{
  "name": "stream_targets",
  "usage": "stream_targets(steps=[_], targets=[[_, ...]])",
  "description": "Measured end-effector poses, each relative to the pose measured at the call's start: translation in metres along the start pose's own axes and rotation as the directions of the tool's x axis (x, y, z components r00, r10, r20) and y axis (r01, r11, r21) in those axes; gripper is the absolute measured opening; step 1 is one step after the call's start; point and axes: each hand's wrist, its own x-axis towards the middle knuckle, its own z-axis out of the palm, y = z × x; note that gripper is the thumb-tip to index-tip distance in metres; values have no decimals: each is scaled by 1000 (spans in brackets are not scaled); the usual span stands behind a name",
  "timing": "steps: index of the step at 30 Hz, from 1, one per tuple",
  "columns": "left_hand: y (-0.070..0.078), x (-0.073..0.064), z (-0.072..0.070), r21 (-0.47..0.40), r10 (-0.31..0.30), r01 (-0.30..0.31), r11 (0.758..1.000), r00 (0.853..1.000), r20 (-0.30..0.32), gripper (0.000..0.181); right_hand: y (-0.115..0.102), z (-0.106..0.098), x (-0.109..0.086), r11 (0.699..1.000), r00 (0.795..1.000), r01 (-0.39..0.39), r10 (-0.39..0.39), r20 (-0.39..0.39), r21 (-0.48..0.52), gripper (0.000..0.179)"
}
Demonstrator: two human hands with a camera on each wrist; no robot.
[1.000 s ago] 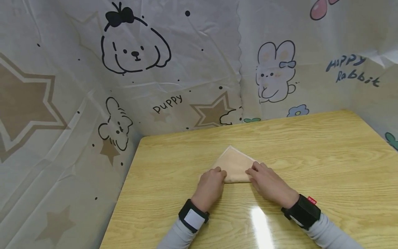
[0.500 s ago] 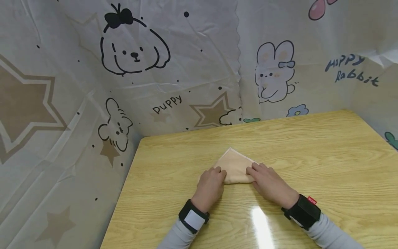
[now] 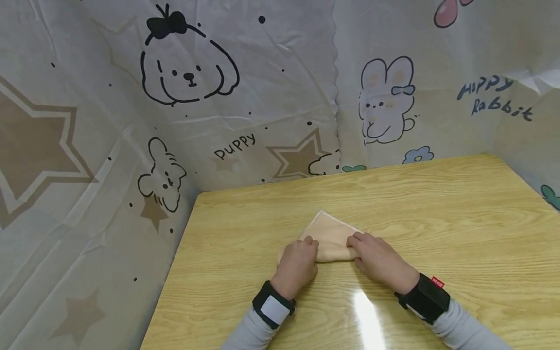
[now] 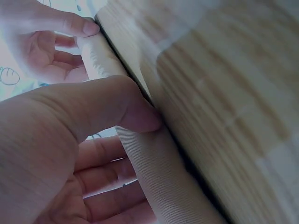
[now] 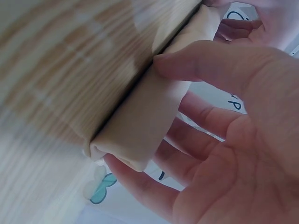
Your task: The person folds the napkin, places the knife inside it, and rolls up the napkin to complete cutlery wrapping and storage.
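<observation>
A peach-coloured cloth (image 3: pixel 330 233) with a pale hem lies on the table in the head view, its far corner pointing away from me. Its near edge is folded over into a thick band, seen as a smooth fold (image 4: pixel 154 163) in the left wrist view. My left hand (image 3: pixel 298 262) holds this band at the left, thumb on the near side and fingers over the far side. At the right end my right hand (image 3: pixel 381 258) grips the same band. In the right wrist view the band's tucked end (image 5: pixel 121 156) shows beside the fingers.
The wood-grain table (image 3: pixel 437 218) spreads out around the cloth. Behind and to the left hangs a pale curtain (image 3: pixel 280 97) printed with cartoon animals and stars. Each wrist wears a black strap (image 3: pixel 273 304), and a light reflection lies on the table between the forearms.
The cloth's far corner has come slightly nearer to me. Its near edge has also shifted a little towards me and looks thicker and more bunched. Both hands have kept their grip, nearly in place.
</observation>
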Motion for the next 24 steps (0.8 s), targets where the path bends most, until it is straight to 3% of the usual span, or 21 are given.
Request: stream_targets(steps=[8,15,24], targets=[[2,0,-3,45,-14,13,999,999,42,6,-2,0,0,999,1000,-26,26,-8,19,21],[1,0,-6,1,-32,32,999,997,75,5,-3,-1,0,1000,1000,-12,12,-24,-23,17],[-3,-2,-9,-64,-1,5,998,998,59,9,0,-5,-1,997,998,54,-56,-38,-50,24]])
